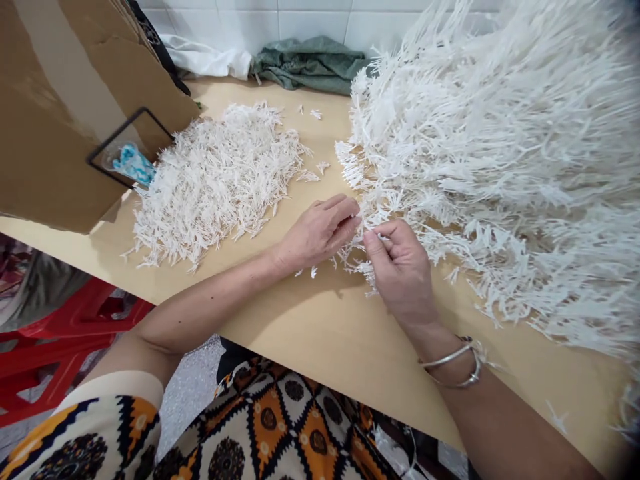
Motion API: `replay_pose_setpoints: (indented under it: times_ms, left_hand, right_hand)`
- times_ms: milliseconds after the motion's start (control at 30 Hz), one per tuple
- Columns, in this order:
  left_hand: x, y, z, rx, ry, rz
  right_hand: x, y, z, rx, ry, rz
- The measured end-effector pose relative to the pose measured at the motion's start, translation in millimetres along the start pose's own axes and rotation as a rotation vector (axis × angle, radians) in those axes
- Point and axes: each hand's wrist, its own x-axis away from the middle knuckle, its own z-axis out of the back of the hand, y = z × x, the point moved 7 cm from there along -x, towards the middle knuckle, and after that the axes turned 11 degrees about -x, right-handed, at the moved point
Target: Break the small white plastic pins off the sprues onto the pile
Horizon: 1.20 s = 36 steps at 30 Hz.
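My left hand [327,230] is closed in a pinch at the near edge of a large heap of white branched sprigs [490,153], with a bit of white at its fingertips. Just to its right, my right hand [403,270] pinches thumb against forefinger on a thin white sprig, mostly hidden by the fingers. The two hands' fingertips are close together over the table. Loose sprigs hang and lie beneath them. A second pile of shorter white sprig pieces [220,180] spreads out left of my hands.
A tan table [295,333] carries both piles, with a few stray pieces between them. A cardboard box [65,120] and a black wire frame [130,143] stand at the left. Dark green cloth [310,63] lies along the tiled wall. Red stools [65,340] are below left.
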Motion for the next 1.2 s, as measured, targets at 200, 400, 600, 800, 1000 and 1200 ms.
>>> replay_pose_setpoints:
  times_ms: [200, 400, 600, 800, 1000, 1200]
  left_hand:
    - [-0.7, -6.0, -8.7, 0.138, 0.066, 0.101]
    - [5.7, -76.6, 37.6, 0.168, 0.407, 0.48]
    - [9.4, -106.0, 68.0, 0.065, 0.581, 0.481]
    - [11.5, -79.9, 80.0, -0.106, 0.678, 0.363]
    - [-5.5, -5.7, 35.8, 0.05, 0.054, -0.118]
    - [-4.3, 7.5, 17.3, 0.17, -0.051, -0.141]
  right_hand:
    - [-1.4, 2.5, 0.6, -0.021, 0.036, 0.016]
    - [14.9, -5.8, -9.8, -0.024, -0.04, 0.003]
    - [5.9, 4.7, -4.0, -0.134, 0.035, -0.017]
    - [1.6, 10.6, -1.2, -0.212, -0.015, -0.015]
    - [-3.4, 14.4, 0.7, -0.322, 0.03, -0.031]
    - [-7.4, 18.6, 4.5, -0.306, 0.107, 0.003]
